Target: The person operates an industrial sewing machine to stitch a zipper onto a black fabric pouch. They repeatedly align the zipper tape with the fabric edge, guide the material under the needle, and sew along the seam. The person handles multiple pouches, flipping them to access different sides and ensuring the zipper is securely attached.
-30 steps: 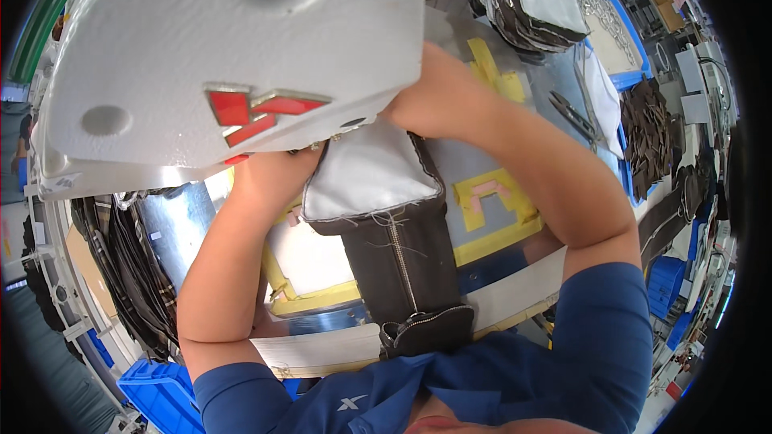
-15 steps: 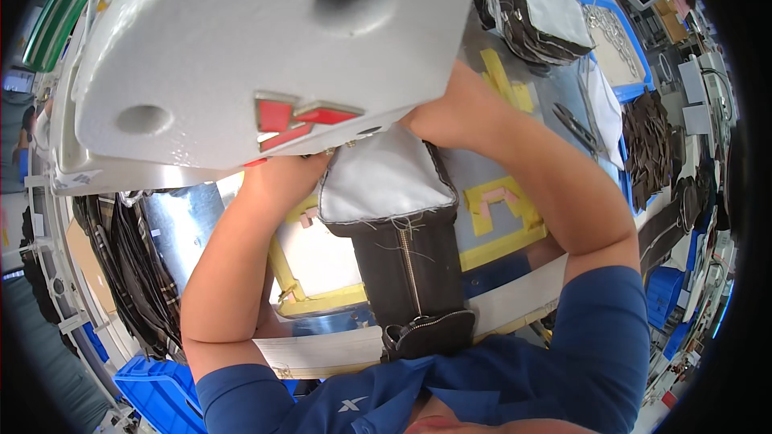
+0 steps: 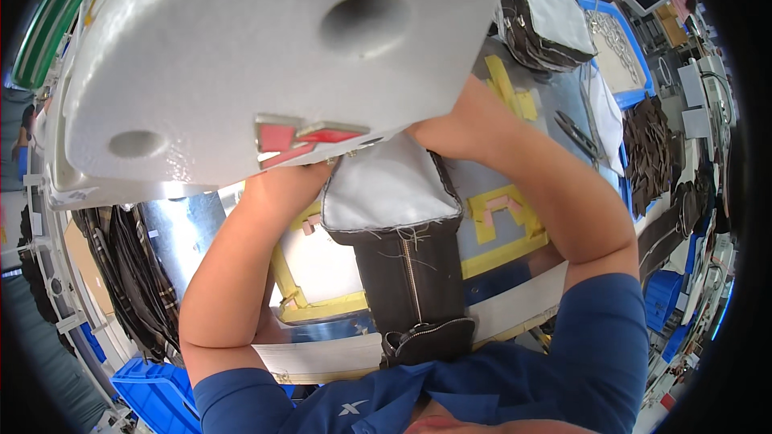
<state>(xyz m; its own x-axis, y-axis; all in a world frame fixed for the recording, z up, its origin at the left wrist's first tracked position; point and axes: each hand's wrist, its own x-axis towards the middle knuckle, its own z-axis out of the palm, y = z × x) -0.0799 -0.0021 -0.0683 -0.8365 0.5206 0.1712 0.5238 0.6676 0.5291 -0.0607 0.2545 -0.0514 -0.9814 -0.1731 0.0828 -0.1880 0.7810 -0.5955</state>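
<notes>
A dark bag piece (image 3: pixel 376 269) with a grey-white lining panel (image 3: pixel 392 190) and a brass zipper (image 3: pixel 412 277) lies lengthwise in front of me. Its far end runs under a large white sewing machine head (image 3: pixel 241 56). My left hand (image 3: pixel 296 185) is at the left edge of the lining panel, its fingers hidden by the machine. On the other side my right hand (image 3: pixel 444 135) rests by the panel's far right corner, fingers likewise out of sight. Loose threads trail from the panel's near edge. A small zipped flap (image 3: pixel 434 341) sits at the near end, against my shirt.
Yellow tape (image 3: pixel 498 245) marks the metal work surface. Stacked bag pieces (image 3: pixel 555 16) stand at the far right, near a blue tray (image 3: pixel 615 40) of metal parts and dark-handled pliers (image 3: pixel 577 135). Dark fabric (image 3: pixel 133 273) hangs at left above a blue crate (image 3: pixel 157 390).
The view has shifted slightly, so the machine head appears a little lower and larger. Both hands and the bag piece keep nearly the same places.
</notes>
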